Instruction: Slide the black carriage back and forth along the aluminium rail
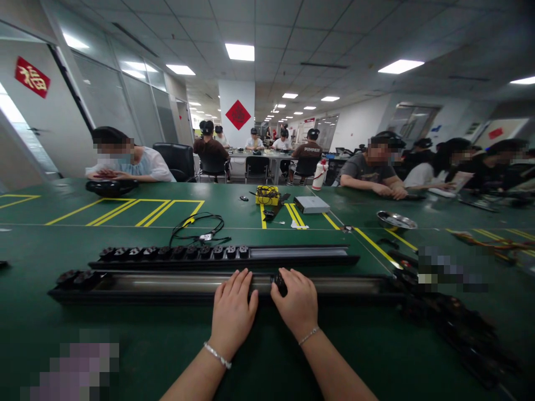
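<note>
A long black power track [167, 283] with a metallic channel lies across the green table in front of me. Two black socket modules [77, 277] sit in it at its left end. My left hand [234, 306] rests on the track near its middle, fingers stretched out and holding nothing. Just to the right, my right hand [297, 301] has its thumb and fingers around a small black socket module [279, 283] at the channel, partly hidden by the hand. Behind lies a second black track [301, 253], its left half filled with several similar modules [191, 253].
A heap of black modules [460, 328] lies to the right. Beyond the tracks are a coiled black cable [203, 227], a yellow box of wires [267, 195], a grey box [311, 204] and a metal bowl [397, 220]. People sit along the far side of the table.
</note>
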{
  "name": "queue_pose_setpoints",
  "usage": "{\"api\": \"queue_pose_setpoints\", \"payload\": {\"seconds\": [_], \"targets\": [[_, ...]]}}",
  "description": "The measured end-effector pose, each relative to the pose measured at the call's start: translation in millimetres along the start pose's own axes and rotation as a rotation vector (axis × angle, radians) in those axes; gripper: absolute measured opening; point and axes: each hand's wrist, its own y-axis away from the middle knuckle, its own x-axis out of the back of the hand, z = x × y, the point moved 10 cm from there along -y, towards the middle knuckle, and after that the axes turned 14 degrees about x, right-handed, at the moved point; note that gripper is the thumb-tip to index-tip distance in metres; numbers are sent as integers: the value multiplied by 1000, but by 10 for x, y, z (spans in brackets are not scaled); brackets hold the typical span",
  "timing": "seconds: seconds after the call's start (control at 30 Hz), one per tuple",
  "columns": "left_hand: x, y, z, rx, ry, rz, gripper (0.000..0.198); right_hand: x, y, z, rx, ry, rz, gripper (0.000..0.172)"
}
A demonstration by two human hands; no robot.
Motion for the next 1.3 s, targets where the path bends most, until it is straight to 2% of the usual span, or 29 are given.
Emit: {"api": "queue_pose_setpoints", "payload": {"seconds": [0.63,0.87,1.3], "targets": [[-13,-3,-18,6,-2,-8,40,-9,27,46,-11,5,43,31],[-23,-7,-25,9,-6,-12,39,-11,7,31,22,-9,14,32],[-36,-8,-26,13,-19,-41,40,48,23,89,-9,0,10,31]]}}
